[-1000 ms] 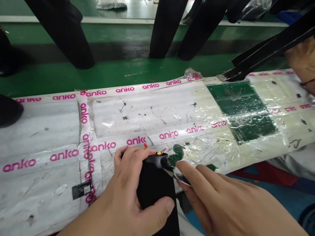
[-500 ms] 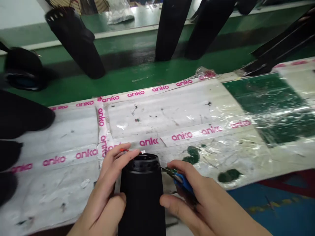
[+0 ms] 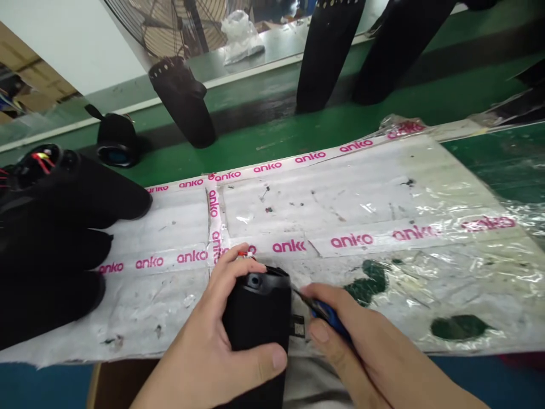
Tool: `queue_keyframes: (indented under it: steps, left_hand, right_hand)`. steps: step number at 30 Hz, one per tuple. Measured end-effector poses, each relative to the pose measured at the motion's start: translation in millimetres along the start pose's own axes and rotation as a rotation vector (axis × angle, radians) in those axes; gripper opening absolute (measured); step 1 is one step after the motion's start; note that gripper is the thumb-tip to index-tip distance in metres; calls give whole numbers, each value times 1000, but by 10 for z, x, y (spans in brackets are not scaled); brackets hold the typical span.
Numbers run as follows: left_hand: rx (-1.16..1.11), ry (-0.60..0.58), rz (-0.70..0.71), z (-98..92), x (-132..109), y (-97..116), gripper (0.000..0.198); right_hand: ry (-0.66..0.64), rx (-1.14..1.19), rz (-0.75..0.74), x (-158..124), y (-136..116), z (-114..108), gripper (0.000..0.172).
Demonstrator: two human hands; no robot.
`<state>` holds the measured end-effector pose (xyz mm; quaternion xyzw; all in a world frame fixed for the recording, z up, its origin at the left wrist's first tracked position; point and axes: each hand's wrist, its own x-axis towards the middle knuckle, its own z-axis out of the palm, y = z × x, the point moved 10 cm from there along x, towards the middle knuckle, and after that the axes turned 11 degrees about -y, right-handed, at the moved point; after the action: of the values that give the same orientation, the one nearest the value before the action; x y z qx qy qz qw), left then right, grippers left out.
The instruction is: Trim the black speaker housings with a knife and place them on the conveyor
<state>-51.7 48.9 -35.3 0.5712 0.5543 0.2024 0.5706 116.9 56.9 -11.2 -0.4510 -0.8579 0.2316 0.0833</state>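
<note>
My left hand (image 3: 221,335) is wrapped round a black fabric-covered speaker housing (image 3: 255,318), with its thumb across the front and its fingers at the upper rim. The housing's open end points away from me, and a round hole shows in its collar. Red and white wires (image 3: 246,255) stick out by my left fingertips. In my right hand (image 3: 344,329) are small blue-handled pliers (image 3: 327,316), their dark tip close to the rim's right side. Whether the tip touches the rim I cannot tell. A small black tag with a printed square (image 3: 298,326) juts out beside the housing.
Several black housings (image 3: 93,187) lie at the left, one with red wires in its open end. More black cylinders (image 3: 327,57) stand on the green surface (image 3: 264,128) behind. Taped plastic sheeting (image 3: 319,199) covers the worktop. A fan (image 3: 170,28) is at the back.
The housing has turned in my left hand, so the round hole now shows, and my left thumb has come across its front. The view has swung left. My right hand still holds the pliers.
</note>
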Motion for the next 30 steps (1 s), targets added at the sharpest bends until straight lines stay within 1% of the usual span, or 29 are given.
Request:
queue_keyframes:
  steps: [4,6,9,11,20,24,30]
  left_hand:
    - [-99,-201,9,288,95,50,85]
    - [-87,-234,22,380,137,66,87]
    - [-45,-217,48,428,178,82,87]
    - [-27,-221,46,455,183,85,86]
    - [9,-223,4,492,166,85,83]
    - [12,-223,-1,494,173,72,85]
    - [36,-215,-2,497,175,86,83]
  right_hand:
    - [9,-204,-29,-163,62,-139,46]
    - [0,-298,-32,-294,88,-189,43]
    - [-3,-397,-67,-462,86,-243,39]
    - [2,-428,-98,-514,70,-263,38]
    - [39,-443,-117,-468,19,-291,36]
    - [-3,-442,-118,-487,22,-266,39]
    - [0,-446,-119,-513,25,-271,37]
